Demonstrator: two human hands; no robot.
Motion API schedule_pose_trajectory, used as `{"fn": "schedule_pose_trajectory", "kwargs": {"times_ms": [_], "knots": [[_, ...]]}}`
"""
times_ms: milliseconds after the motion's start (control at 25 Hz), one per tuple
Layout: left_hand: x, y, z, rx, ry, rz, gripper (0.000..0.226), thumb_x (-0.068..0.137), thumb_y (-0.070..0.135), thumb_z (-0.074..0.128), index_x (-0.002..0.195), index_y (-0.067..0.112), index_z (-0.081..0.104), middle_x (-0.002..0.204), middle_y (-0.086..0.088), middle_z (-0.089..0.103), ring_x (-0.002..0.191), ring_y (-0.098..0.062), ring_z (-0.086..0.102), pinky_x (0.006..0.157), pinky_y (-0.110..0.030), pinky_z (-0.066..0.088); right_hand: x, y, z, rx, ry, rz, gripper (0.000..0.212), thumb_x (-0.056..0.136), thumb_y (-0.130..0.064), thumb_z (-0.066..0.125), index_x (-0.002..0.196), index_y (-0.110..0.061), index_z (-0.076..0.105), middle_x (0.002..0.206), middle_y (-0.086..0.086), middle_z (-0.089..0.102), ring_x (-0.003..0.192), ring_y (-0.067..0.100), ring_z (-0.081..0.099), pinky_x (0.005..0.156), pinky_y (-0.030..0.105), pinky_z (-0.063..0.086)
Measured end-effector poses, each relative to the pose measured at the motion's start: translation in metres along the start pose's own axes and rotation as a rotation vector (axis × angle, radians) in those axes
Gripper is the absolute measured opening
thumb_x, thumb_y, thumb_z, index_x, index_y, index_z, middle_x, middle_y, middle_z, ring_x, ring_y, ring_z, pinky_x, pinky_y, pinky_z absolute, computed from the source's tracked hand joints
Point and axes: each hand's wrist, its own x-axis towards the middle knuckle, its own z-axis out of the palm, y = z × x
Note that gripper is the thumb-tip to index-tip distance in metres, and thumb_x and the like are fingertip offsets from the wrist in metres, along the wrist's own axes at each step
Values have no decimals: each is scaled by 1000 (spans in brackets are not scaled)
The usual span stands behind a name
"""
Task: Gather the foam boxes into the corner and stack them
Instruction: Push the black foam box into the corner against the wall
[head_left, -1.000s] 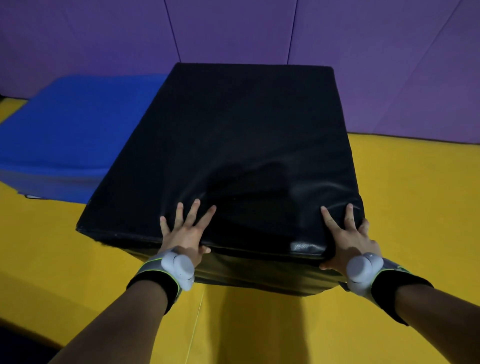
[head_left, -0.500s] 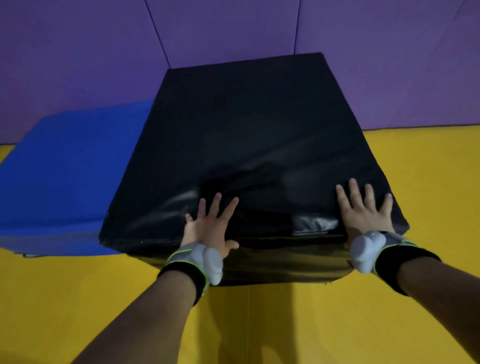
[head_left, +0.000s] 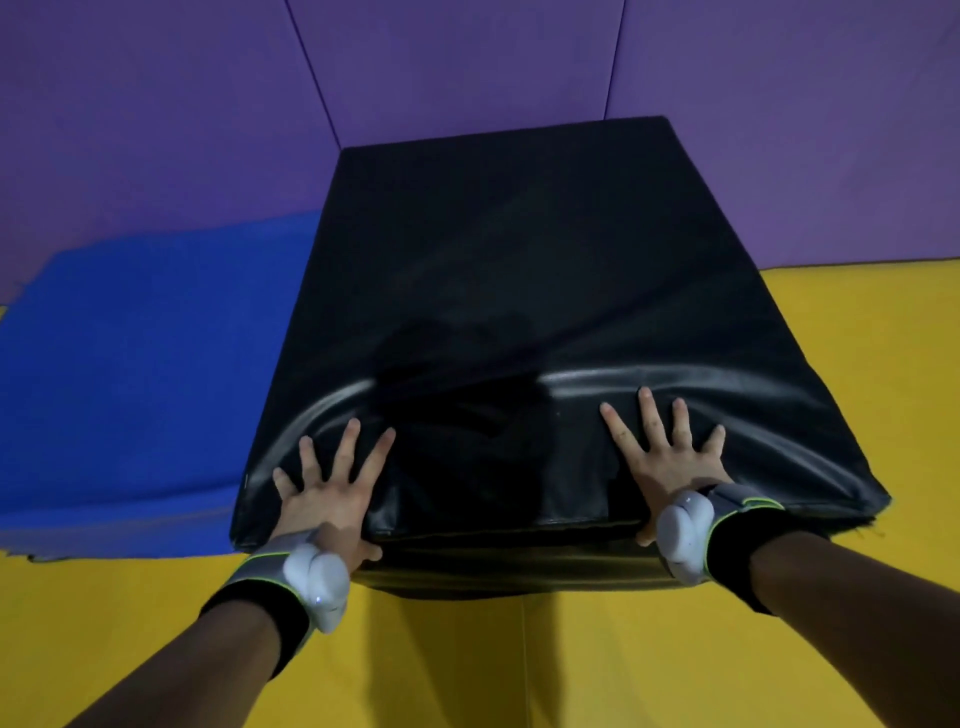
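A large black foam box (head_left: 519, 260) with a shiny vinyl cover fills the middle of the view, its far end close to the purple wall corner. My left hand (head_left: 327, 499) lies on its near left edge, fingers spread on top and thumb down on the front face. My right hand (head_left: 665, 457) clamps the near right edge the same way. The cover creases under both palms. A lower blue foam box (head_left: 140, 374) lies flat against the wall, right beside the black box's left side.
Purple padded walls (head_left: 156, 104) meet in a corner behind the boxes. Yellow floor mats (head_left: 857, 322) spread to the right of the black box and in front of it. Both wrists carry white trackers on black bands.
The black box has swung round and slid toward the corner, ending alongside the blue box. Both hands have stayed on its near edge, with their fingers reaching further onto the top.
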Motion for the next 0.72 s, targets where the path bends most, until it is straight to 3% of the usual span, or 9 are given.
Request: {"fn": "schedule_pose_trajectory", "kwargs": {"times_ms": [360,720], "knots": [[90,-18,-34,4,10,43,139,62,52,80,122,49,-46,155,0,-31,138,-53,-13,107,-73,15,80,3,-50,-59,-8,14,126,74,-37,72,131,-37,-40,152,12,-30,140,45,-11,105,70,17],[86,-18,-35,53,-4,74,139,60,57,78,127,45,-43,156,-3,-28,138,-56,-9,105,-72,21,75,2,-48,-76,-21,14,150,53,-51,83,118,-38,-51,150,12,-32,138,47,-13,104,71,15]]}}
